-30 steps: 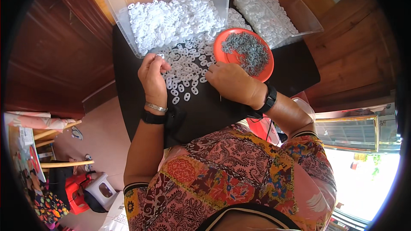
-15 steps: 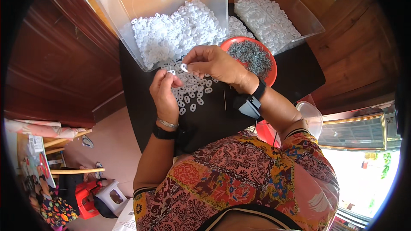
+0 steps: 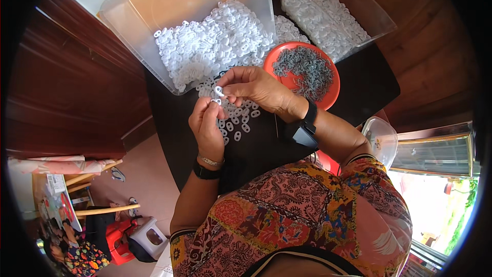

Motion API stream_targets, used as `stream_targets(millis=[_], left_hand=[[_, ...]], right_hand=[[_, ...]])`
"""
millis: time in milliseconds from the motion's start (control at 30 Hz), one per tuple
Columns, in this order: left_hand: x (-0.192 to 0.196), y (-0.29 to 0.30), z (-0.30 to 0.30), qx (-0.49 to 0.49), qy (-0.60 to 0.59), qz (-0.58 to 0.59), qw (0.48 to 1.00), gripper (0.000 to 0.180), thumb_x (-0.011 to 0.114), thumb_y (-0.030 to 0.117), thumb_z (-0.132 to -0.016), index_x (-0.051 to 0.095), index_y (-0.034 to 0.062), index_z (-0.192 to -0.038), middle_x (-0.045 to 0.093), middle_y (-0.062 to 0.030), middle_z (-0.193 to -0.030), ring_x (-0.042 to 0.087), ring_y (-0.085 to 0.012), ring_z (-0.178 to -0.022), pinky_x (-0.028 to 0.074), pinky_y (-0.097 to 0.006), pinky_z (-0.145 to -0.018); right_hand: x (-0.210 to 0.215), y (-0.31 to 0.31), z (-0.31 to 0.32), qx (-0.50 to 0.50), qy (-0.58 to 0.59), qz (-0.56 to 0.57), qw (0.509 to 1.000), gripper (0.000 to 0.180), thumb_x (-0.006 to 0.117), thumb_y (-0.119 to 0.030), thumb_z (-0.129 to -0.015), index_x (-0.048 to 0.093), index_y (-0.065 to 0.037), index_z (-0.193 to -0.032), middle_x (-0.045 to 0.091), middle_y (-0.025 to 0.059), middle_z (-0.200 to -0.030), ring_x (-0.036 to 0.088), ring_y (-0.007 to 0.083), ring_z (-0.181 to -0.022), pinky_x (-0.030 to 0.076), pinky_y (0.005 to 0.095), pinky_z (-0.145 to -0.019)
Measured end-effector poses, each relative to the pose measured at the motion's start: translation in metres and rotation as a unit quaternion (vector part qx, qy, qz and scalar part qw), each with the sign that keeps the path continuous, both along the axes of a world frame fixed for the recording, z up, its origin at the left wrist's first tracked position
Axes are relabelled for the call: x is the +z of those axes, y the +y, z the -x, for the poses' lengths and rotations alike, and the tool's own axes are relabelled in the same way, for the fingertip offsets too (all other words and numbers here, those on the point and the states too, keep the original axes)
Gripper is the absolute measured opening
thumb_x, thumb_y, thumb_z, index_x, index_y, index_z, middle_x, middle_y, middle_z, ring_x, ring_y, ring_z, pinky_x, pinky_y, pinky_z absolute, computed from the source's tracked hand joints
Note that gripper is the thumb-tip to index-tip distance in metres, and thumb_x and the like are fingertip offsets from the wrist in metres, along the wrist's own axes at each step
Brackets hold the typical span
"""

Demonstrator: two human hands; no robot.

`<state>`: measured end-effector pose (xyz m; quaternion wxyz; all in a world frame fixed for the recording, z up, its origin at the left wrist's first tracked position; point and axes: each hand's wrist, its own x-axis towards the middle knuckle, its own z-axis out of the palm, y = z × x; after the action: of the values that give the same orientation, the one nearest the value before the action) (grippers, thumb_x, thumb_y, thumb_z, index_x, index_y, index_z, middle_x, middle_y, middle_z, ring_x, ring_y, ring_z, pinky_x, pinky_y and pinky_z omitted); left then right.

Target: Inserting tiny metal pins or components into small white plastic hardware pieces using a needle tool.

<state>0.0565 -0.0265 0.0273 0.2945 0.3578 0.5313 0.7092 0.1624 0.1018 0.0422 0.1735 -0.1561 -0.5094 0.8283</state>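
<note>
My right hand [image 3: 253,90] pinches a small white plastic piece [image 3: 219,91] between thumb and fingertips, raised above the black table [image 3: 266,149]. Just below it, my left hand [image 3: 206,125] has its fingers curled around another white piece [image 3: 216,102], almost touching the right hand. Under both hands lies a loose scatter of white pieces [image 3: 237,120]. An orange plate [image 3: 328,90] of small grey metal parts [image 3: 305,72] sits right of my right hand.
A clear plastic bin [image 3: 148,5] heaped with white pieces stands behind the hands. A second clear bin [image 3: 376,13] of white pieces is at the back right. A clear round container [image 3: 382,141] sits by my right elbow. Stools and clutter lie on the floor at lower left.
Both hands lifted off the scattered pieces on the table and came together, each now holding a white piece. The view has also shifted slightly.
</note>
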Motion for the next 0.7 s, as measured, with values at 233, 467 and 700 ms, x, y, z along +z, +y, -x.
stream_targets(millis=[233, 467, 700], left_hand=[[-0.002, 0.0002, 0.0002, -0.01, 0.022, 0.029, 0.999, 0.018, 0.045, 0.01, -0.09, 0.049, 0.0012, -0.075, 0.043, -0.001, -0.064, 0.043, -0.0103, -0.06, 0.039, -0.026, -0.059], [-0.0027, -0.0001, -0.0001, -0.011, 0.033, 0.032, 0.999, 0.018, 0.046, 0.01, -0.089, 0.049, 0.0014, -0.074, 0.043, -0.0009, -0.064, 0.042, -0.0101, -0.059, 0.039, -0.025, -0.058], [-0.004, 0.0014, -0.0012, -0.003, 0.07, 0.04, 0.997, 0.016, 0.048, 0.008, -0.089, 0.05, 0.0007, -0.074, 0.046, -0.0004, -0.062, 0.042, -0.0076, -0.057, 0.036, -0.023, -0.053]], right_hand=[[0.0057, -0.0038, -0.0013, -0.037, -0.01, -0.113, 0.993, 0.017, 0.065, -0.006, -0.086, 0.065, 0.003, -0.1, 0.064, 0.003, -0.083, 0.056, 0.0064, -0.07, 0.047, 0.0204, -0.06], [0.0083, -0.0068, -0.0031, -0.066, -0.004, -0.206, 0.976, 0.015, 0.065, -0.006, -0.086, 0.067, 0.002, -0.099, 0.067, 0.0034, -0.088, 0.06, 0.008, -0.081, 0.049, 0.0237, -0.073], [0.0085, -0.0061, -0.0043, -0.075, -0.003, -0.252, 0.965, 0.014, 0.065, -0.005, -0.085, 0.068, 0.002, -0.097, 0.068, 0.0051, -0.088, 0.061, 0.0089, -0.083, 0.049, 0.0245, -0.076]])
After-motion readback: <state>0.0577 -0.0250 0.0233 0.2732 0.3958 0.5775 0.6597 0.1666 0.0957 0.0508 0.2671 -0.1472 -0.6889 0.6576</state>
